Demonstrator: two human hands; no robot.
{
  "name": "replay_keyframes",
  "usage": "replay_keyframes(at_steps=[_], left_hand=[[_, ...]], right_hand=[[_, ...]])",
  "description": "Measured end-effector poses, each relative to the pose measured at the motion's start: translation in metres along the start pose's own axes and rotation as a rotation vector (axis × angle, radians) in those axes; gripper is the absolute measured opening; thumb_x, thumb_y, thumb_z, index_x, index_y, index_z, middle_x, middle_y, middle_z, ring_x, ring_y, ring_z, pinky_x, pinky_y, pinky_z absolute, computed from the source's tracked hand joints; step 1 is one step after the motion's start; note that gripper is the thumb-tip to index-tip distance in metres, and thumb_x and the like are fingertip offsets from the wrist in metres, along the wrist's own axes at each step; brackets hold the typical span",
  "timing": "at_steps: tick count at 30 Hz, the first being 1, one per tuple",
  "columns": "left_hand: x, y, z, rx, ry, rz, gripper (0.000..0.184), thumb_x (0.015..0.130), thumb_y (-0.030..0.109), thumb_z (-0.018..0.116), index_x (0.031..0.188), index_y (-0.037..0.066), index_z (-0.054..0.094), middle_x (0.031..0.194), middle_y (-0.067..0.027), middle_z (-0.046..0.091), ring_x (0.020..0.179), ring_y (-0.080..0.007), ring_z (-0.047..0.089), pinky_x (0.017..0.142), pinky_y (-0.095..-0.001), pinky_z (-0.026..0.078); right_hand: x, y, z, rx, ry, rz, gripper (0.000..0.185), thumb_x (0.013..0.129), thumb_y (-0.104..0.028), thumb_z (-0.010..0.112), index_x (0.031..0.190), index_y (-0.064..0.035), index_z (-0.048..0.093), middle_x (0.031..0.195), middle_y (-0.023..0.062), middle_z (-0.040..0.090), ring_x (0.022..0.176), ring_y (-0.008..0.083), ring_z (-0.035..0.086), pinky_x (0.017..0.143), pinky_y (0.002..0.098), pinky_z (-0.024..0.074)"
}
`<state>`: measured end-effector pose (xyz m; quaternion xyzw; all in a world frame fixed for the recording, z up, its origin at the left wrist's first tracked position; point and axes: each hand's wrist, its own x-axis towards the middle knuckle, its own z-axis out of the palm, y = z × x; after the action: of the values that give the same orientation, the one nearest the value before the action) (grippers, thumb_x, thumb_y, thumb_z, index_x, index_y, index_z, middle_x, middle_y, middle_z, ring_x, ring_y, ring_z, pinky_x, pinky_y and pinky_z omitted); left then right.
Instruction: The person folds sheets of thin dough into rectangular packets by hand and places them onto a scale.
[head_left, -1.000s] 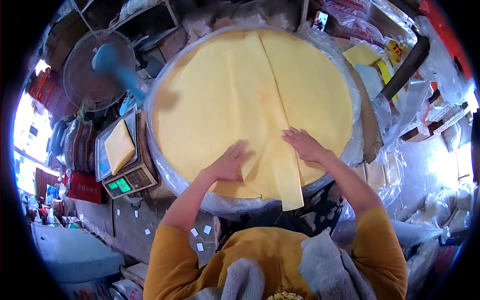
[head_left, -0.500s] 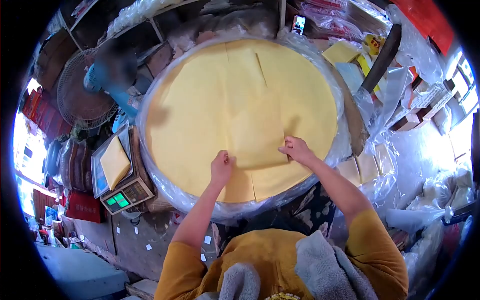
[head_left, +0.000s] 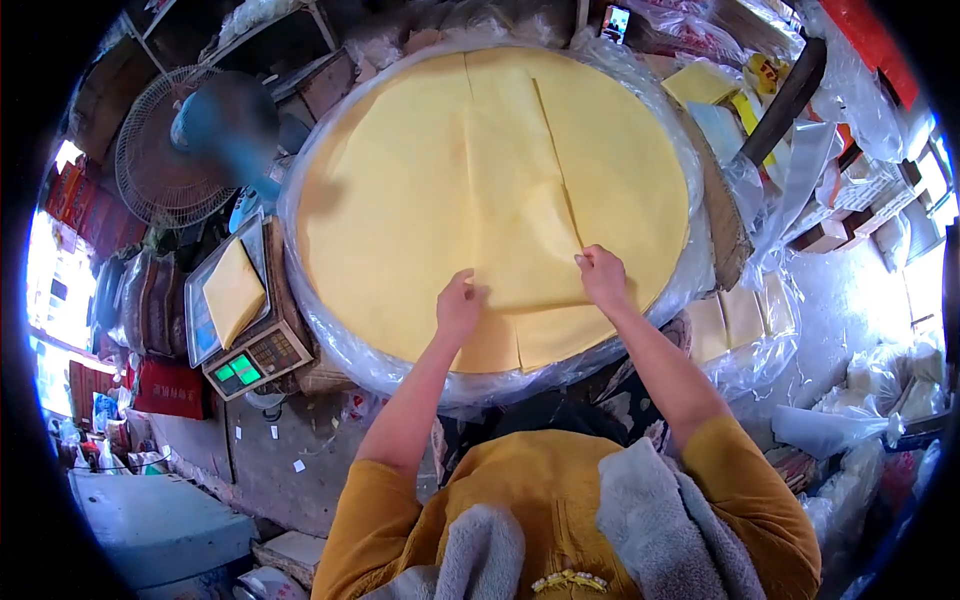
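A large round spread of thin pale yellow sheets (head_left: 370,220) covers the table in front of me. Down its middle runs a narrower folded strip of yellow sheet (head_left: 520,220), lying nearly flat with a curled, lighter patch near its right edge. My right hand (head_left: 603,275) is closed, thumb and finger pinching that right edge. At the left edge of the strip my left hand (head_left: 460,303) is closed too, fingers curled on the sheet; the exact grip is partly hidden. Below both hands lies the strip's near fold, just short of the table's front.
Clear plastic film (head_left: 400,385) rings the round table. On the left, a digital scale (head_left: 250,365) carries a folded yellow stack (head_left: 234,295), with a fan (head_left: 175,150) behind. Bagged yellow stacks (head_left: 725,325) sit at right. A phone (head_left: 614,24) stands at the back.
The raised fold of yellow sheet has been laid down flatter, stretching away from me along the strip. My right hand has shifted slightly up and right. The whole view has tilted a little.
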<state>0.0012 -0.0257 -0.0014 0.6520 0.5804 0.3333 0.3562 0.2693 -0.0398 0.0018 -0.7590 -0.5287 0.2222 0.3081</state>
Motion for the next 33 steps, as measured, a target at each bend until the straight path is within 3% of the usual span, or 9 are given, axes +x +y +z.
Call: replay_keyframes(at_steps=[5, 8, 11, 17, 20, 24, 29, 33], left_hand=[[0.0, 0.006, 0.0, 0.051, 0.011, -0.001, 0.039, 0.082, 0.011, 0.067, 0.117, -0.001, 0.055, 0.074, -0.0097, 0.065, 0.063, -0.0126, 0.058, 0.058, -0.0275, 0.047], [0.0, 0.003, 0.001, 0.069, 0.024, 0.015, 0.039, 0.082, 0.011, 0.067, 0.117, -0.001, 0.055, 0.073, -0.0099, 0.065, 0.064, -0.0138, 0.06, 0.058, -0.0284, 0.048], [0.002, -0.014, 0.003, 0.03, 0.007, 0.008, 0.04, 0.081, 0.011, 0.068, 0.117, 0.0, 0.055, 0.072, -0.0098, 0.065, 0.063, -0.0146, 0.06, 0.059, -0.0286, 0.048], [-0.021, 0.018, -0.015, 0.045, -0.053, -0.07, 0.043, 0.079, 0.012, 0.07, 0.118, 0.002, 0.055, 0.07, -0.0086, 0.063, 0.061, -0.0133, 0.057, 0.059, -0.027, 0.047], [-0.02, 0.022, -0.016, 0.043, -0.065, -0.102, 0.045, 0.078, 0.012, 0.071, 0.119, 0.002, 0.055, 0.07, -0.0084, 0.063, 0.061, -0.0124, 0.057, 0.06, -0.0266, 0.047], [-0.018, 0.009, -0.012, 0.026, -0.058, -0.083, 0.046, 0.078, 0.01, 0.07, 0.121, 0.002, 0.054, 0.07, -0.0083, 0.064, 0.063, -0.0116, 0.058, 0.059, -0.0269, 0.048], [-0.017, 0.004, -0.009, 0.006, -0.041, -0.118, 0.044, 0.074, 0.01, 0.069, 0.116, 0.007, 0.057, 0.071, -0.0105, 0.062, 0.064, -0.0183, 0.06, 0.06, -0.0312, 0.049], [-0.018, 0.004, -0.008, 0.005, -0.027, -0.082, 0.044, 0.074, 0.011, 0.069, 0.116, 0.007, 0.058, 0.069, -0.0103, 0.062, 0.062, -0.019, 0.06, 0.06, -0.0317, 0.049]], right_hand=[[0.005, -0.021, -0.005, -0.031, 0.083, 0.009, 0.028, 0.089, -0.03, 0.055, 0.099, -0.0041, 0.059, 0.087, 0.0193, 0.065, 0.085, 0.037, 0.062, 0.075, 0.0427, 0.0488], [0.012, -0.043, -0.009, -0.061, 0.075, 0.051, 0.028, 0.087, -0.032, 0.058, 0.088, -0.0036, 0.06, 0.085, 0.0164, 0.066, 0.08, 0.0343, 0.063, 0.072, 0.0417, 0.0492], [0.024, -0.031, 0.007, -0.132, 0.072, 0.091, 0.03, 0.088, -0.033, 0.056, 0.088, -0.0033, 0.059, 0.083, 0.016, 0.066, 0.08, 0.0349, 0.063, 0.071, 0.0438, 0.0484], [0.014, -0.031, 0.0, -0.274, -0.122, 0.079, 0.035, 0.088, -0.035, 0.054, 0.098, -0.0013, 0.055, 0.089, 0.0219, 0.063, 0.09, 0.036, 0.062, 0.079, 0.0475, 0.0487], [0.015, -0.049, -0.003, -0.25, -0.019, 0.013, 0.039, 0.087, -0.037, 0.056, 0.1, -0.001, 0.055, 0.089, 0.0241, 0.062, 0.09, 0.0362, 0.062, 0.079, 0.0467, 0.0488], [0.044, -0.055, 0.005, -0.219, 0.005, -0.033, 0.039, 0.086, -0.038, 0.058, 0.099, -0.0013, 0.055, 0.089, 0.021, 0.063, 0.088, 0.0357, 0.062, 0.079, 0.0454, 0.0484], [0.059, -0.044, 0.015, -0.097, -0.084, 0.047, 0.036, 0.085, -0.035, 0.06, 0.099, -0.0024, 0.056, 0.086, 0.0166, 0.065, 0.083, 0.0356, 0.062, 0.078, 0.045, 0.0483], [0.057, -0.054, 0.017, -0.326, -0.073, -0.026, 0.036, 0.088, -0.029, 0.056, 0.116, -0.0057, 0.051, 0.11, 0.0143, 0.059, 0.104, 0.0294, 0.056, 0.087, 0.0432, 0.0443]])
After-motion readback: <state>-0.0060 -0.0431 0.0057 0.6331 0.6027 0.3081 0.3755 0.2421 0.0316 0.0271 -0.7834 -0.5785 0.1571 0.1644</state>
